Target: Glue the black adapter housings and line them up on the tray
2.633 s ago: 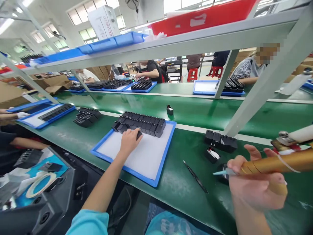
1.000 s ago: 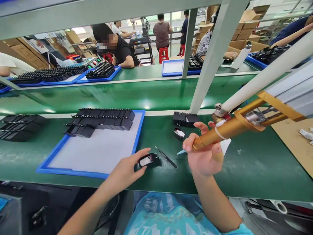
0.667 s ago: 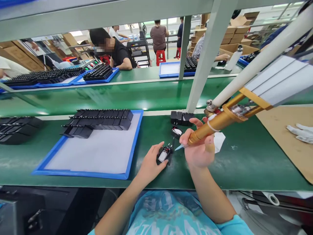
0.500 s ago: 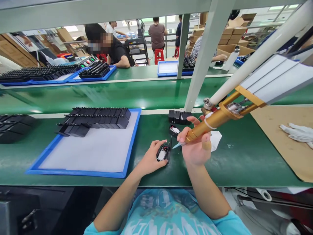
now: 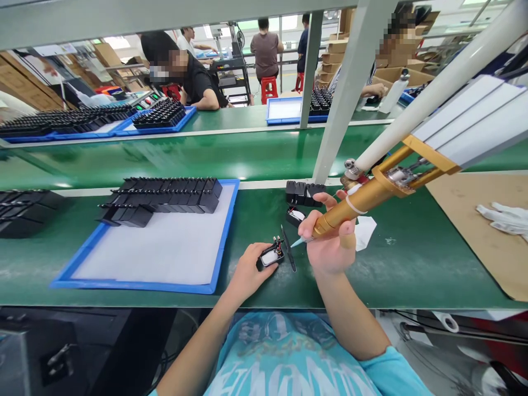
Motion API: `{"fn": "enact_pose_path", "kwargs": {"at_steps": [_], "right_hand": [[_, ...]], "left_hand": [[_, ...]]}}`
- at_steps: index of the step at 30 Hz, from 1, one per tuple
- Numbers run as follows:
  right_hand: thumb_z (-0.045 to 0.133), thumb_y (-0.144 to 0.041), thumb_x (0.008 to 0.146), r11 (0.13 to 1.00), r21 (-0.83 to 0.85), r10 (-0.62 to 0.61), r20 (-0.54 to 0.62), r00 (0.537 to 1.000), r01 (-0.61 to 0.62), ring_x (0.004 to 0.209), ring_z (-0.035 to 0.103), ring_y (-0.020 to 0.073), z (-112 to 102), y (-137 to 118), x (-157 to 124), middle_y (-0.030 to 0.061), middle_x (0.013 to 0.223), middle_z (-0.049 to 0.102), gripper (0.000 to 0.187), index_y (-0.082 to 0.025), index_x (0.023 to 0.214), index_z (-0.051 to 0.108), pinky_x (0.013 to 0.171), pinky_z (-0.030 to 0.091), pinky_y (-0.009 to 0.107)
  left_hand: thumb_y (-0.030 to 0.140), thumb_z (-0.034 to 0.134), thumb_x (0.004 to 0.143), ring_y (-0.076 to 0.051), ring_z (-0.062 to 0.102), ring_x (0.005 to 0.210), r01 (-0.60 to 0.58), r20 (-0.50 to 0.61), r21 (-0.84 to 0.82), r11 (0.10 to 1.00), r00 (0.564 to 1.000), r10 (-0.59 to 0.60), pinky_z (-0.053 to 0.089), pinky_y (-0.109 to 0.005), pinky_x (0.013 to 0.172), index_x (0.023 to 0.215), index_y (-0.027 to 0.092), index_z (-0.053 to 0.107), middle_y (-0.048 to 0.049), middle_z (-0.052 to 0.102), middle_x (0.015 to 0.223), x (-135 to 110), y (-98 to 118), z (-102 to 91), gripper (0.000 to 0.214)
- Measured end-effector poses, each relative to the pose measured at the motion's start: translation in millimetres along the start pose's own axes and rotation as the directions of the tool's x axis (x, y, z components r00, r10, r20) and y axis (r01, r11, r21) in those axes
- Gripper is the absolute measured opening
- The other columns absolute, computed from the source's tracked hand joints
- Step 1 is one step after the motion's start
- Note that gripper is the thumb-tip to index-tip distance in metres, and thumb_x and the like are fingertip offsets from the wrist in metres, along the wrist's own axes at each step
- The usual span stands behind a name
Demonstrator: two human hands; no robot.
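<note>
My left hand [image 5: 250, 268] grips a small black open case [image 5: 271, 257] with a white block and red wires inside, low over the green bench. Just right of it is a thin black strip-like part [image 5: 289, 250], perhaps the case's lid; whether it is attached I cannot tell. My right hand [image 5: 330, 245] is wrapped round a gold glue dispenser [image 5: 344, 214], whose pale blue tip [image 5: 297, 242] points down-left beside the black strip. Behind the tip sits another open black case [image 5: 294, 216], in front of a short row of black cases [image 5: 304, 193].
A blue-rimmed tray [image 5: 226, 236] at left carries rows of black cases [image 5: 165, 198]. More cases [image 5: 28, 212] stand at far left. White paper [image 5: 364, 232] lies behind my right hand; gloves [image 5: 505, 218] rest on cardboard [image 5: 462, 212]. A frame post [image 5: 340, 93] rises ahead; co-workers sit beyond.
My left hand has turned the open case and drawn it slightly left, away from the dispenser tip. The black strip now shows separately beside it. The dispenser has barely moved.
</note>
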State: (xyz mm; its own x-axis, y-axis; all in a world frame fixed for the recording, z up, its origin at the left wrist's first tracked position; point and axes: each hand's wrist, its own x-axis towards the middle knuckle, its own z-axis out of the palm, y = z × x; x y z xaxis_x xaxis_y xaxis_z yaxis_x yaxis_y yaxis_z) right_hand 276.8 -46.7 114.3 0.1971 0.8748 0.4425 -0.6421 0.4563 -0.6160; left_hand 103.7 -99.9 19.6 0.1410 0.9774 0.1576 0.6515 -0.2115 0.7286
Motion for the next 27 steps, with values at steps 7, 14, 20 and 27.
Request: {"fn": "enact_pose_path", "kwargs": {"at_steps": [7, 14, 20, 27], "right_hand": [[0.056, -0.047, 0.085, 0.998, 0.031, 0.049, 0.033, 0.998, -0.050, 0.046, 0.056, 0.0066, 4, 0, -5, 0.0025, 0.107, 0.063, 0.033, -0.029, 0.113, 0.056, 0.043, 0.051, 0.026], [0.059, -0.050, 0.083, 0.997, 0.062, 0.049, 0.072, 0.996, -0.053, 0.044, 0.058, 0.0072, 5, -1, -6, 0.0036, 0.107, 0.065, 0.039, -0.027, 0.115, 0.057, 0.038, 0.051, 0.025], [0.057, -0.048, 0.086, 0.997, 0.064, 0.047, 0.082, 0.995, -0.052, 0.043, 0.059, 0.0070, 4, -2, -6, 0.0019, 0.105, 0.065, 0.028, -0.025, 0.101, 0.059, 0.039, 0.051, 0.025], [0.060, -0.051, 0.082, 0.996, 0.060, 0.055, 0.082, 0.995, -0.060, 0.044, 0.058, 0.0076, 6, -2, -6, 0.0032, 0.105, 0.064, 0.038, -0.025, 0.110, 0.059, 0.039, 0.052, 0.026]], "left_hand": [[0.031, 0.065, 0.085, -0.020, 0.067, 0.097, -0.004, -0.037, 0.035, 0.999, 0.999, 0.005, 0.052, -0.032, 0.083, 0.121, 0.023, 0.052, -0.0053, 0.068, 0.115, -7, 17, 5.8, 0.039], [0.030, 0.071, 0.077, -0.015, 0.064, 0.069, -0.026, -0.153, 0.069, 0.997, 0.988, 0.036, 0.048, -0.023, 0.061, 0.100, 0.022, 0.057, 0.0015, 0.069, 0.084, -1, 42, -4.2, 0.028], [0.029, 0.071, 0.075, -0.014, 0.064, 0.069, -0.057, -0.171, 0.079, 0.995, 0.983, 0.070, 0.047, -0.023, 0.062, 0.097, 0.021, 0.057, 0.0011, 0.068, 0.083, -2, 48, -6.6, 0.028], [0.029, 0.071, 0.075, -0.014, 0.063, 0.068, -0.017, -0.172, 0.061, 0.998, 0.985, 0.028, 0.046, -0.022, 0.061, 0.096, 0.021, 0.056, 0.0017, 0.068, 0.082, -3, 47, -4.9, 0.027]]}}
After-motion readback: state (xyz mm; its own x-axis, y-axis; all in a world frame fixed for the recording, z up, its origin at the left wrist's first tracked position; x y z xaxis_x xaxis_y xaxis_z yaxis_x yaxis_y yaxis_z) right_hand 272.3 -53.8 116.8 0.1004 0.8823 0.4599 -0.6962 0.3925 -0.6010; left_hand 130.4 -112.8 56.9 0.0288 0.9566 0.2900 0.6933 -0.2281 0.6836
